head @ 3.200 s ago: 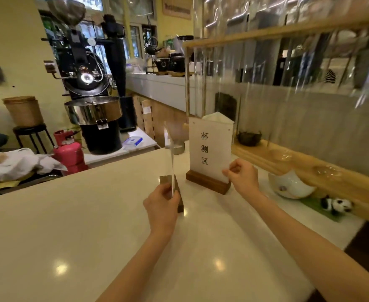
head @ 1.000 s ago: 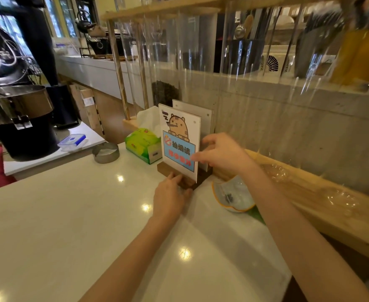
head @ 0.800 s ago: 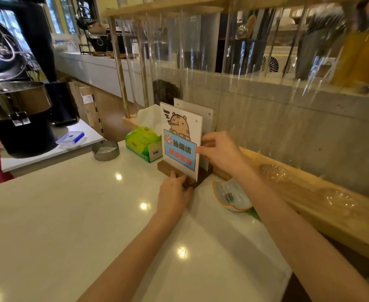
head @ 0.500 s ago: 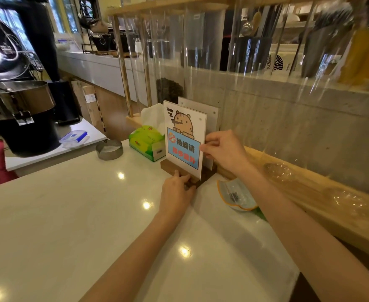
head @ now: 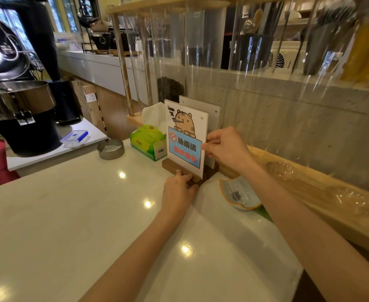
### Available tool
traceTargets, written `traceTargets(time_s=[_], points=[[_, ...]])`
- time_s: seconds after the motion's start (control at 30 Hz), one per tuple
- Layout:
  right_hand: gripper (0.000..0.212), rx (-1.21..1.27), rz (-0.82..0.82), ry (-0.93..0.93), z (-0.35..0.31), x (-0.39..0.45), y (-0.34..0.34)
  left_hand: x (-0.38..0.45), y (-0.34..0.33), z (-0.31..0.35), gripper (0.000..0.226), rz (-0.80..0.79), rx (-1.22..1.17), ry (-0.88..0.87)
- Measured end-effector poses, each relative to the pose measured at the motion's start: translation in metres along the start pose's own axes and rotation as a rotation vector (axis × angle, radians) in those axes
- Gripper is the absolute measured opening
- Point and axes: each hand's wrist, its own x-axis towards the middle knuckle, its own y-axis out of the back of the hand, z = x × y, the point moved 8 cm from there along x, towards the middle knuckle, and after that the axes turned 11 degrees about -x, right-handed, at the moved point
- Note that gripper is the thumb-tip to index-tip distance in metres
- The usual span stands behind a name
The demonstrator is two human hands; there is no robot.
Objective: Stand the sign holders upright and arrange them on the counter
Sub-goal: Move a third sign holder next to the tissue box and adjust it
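Note:
Two sign holders stand upright, one behind the other, at the back of the white counter. The front sign holder shows a cartoon tiger over a blue panel and sits in a wooden base. The rear sign holder is mostly hidden behind it, with only its pale top and right edge showing. My left hand presses its fingertips on the front corner of the wooden base. My right hand pinches the right edge of the tiger sign.
A green tissue box and a metal ashtray sit left of the signs. A shallow dish lies to the right, beside a wooden ledge. A coffee roaster stands at far left, clear tubes behind.
Since three seconds ago the tiger sign has been turned to face me and set in front of the other sign. Over the last second both hands keep their hold; only the view shifted slightly.

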Motion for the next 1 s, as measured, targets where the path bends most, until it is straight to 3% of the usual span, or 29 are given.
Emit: traceTargets(time_s=[0.3,0.5,0.57,0.63,0.7,0.73,0.87,1.0], points=[[0.014,-0.031,-0.003,0.002,0.001,-0.002,0.002,0.0,-0.001,-0.001,0.038,-0.004,-0.003,0.007],[0.023,-0.051,-0.077,0.024,-0.001,-0.004,0.007,0.0,-0.001,-0.001,0.037,-0.003,0.003,0.007],[0.019,0.059,0.023,-0.009,0.004,-0.005,0.021,0.0,-0.001,-0.001,0.036,-0.009,0.016,0.008],[0.011,0.147,0.28,-0.049,0.013,-0.009,0.043,0.0,-0.001,-0.001,0.036,-0.006,0.02,0.005],[0.014,0.154,0.493,-0.076,0.022,-0.015,0.056,0.0,-0.001,-0.002,0.035,0.003,0.029,0.011],[0.019,0.152,0.515,-0.087,0.024,-0.015,0.054,0.0,-0.001,-0.002,0.035,0.016,0.042,0.015],[0.04,0.124,0.304,-0.179,0.04,-0.004,0.016,0.001,0.002,0.0,0.031,0.061,0.088,0.02],[0.036,0.124,0.241,-0.212,0.049,0.0,-0.002,0.003,0.001,0.0,0.033,0.043,0.084,0.03]])
